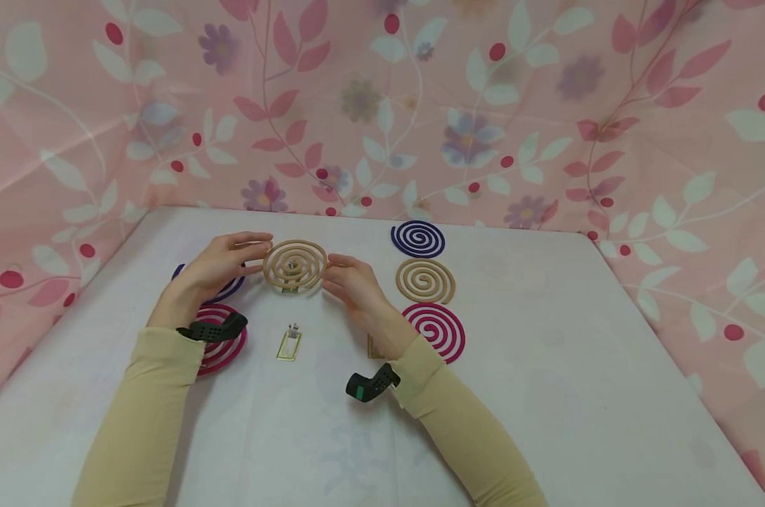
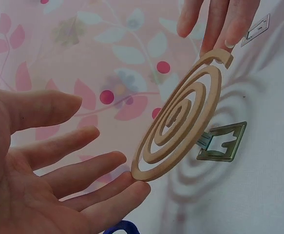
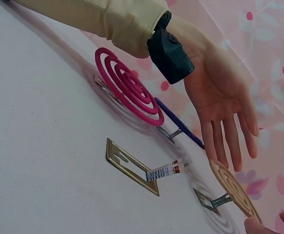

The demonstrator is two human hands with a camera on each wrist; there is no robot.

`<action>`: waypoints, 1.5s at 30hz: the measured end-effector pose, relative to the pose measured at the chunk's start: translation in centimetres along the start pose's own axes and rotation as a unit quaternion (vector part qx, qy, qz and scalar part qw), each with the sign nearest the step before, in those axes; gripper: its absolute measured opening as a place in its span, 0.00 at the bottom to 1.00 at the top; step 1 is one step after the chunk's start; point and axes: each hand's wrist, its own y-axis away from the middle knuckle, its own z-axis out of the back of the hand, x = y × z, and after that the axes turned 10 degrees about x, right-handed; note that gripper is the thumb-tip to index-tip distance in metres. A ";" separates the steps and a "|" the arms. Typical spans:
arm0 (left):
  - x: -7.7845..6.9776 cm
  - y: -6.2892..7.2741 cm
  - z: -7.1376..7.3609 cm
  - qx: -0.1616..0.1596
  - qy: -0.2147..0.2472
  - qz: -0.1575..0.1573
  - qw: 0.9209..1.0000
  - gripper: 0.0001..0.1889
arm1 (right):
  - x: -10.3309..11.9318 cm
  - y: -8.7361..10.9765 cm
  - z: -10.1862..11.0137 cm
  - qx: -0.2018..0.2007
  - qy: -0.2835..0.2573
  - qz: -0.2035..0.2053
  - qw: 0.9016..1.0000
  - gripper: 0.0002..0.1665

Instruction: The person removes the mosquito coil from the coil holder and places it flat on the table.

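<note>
Tan coil (image 1: 295, 266) up on its stand (image 2: 222, 157), left of centre at the far side of the table (image 1: 534, 422), and both hands are in on the play! Left hand (image 1: 220, 264) at the left edge, fingers long and straight, the lower fingertips just touching the rim, thumb well clear; right hand (image 1: 359, 289) opposite, fingers extended, tips at the coil's outer end, and no fist on either side. The upright meets the spiral's underside, tilt hard to call, and balance looks like the whole contest here. Best play, I'd say: light, matched touches from both edges, nudging rather than squeezing, because a thin spiral like that could well flex or tip if one side leans harder. Get the middle square over the upright, see that it sits flat, then ease both hands off together so no fingertip snags a ring. And mind the traffic! Pink coil (image 3: 131, 90) near left, blue coil (image 3: 179, 122) right by the left hand, either one easily clipped by a careless wrist; spare stand (image 3: 154, 176) on the near side, prongs up; and out right, three more in a column, second blue coil (image 1: 418, 239) far, second tan coil (image 1: 425, 280) between, second pink coil (image 1: 433, 331) near
</note>
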 end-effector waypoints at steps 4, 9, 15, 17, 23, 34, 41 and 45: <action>-0.1 0.1 -0.1 -0.006 0.006 -0.009 1.000 0.30 | 0.3 0.1 0.2 0.005 -0.004 0.003 1.000 0.29; -0.3 0.1 -0.3 -0.016 0.009 -0.021 1.000 0.31 | 0.6 0.1 0.6 -0.003 -0.002 0.014 1.000 0.27; -0.7 -0.1 -0.7 -0.033 0.022 -0.031 0.999 0.30 | 1.2 0.2 1.0 -0.020 0.008 0.041 0.999 0.25; -0.8 -0.1 -0.9 -0.041 0.026 -0.033 0.998 0.29 | 1.5 0.2 1.1 -0.023 0.011 0.049 0.998 0.24; -1.1 -0.3 -1.6 -0.071 0.027 -0.050 0.996 0.26 | 2.1 0.2 1.9 -0.035 0.020 0.061 0.997 0.23; -1.0 -0.7 -2.6 -0.088 0.123 -0.121 0.981 0.24 | 2.9 0.3 3.1 -0.042 0.013 0.076 0.996 0.20; -0.9 -1.4 -3.9 -0.118 0.104 -0.115 0.981 0.23 | 3.2 0.1 3.8 -0.044 0.004 0.093 0.995 0.20; -1.0 -1.7 -4.7 -0.131 0.105 -0.116 0.979 0.23 | 3.4 0.2 4.2 -0.047 0.006 0.100 0.994 0.20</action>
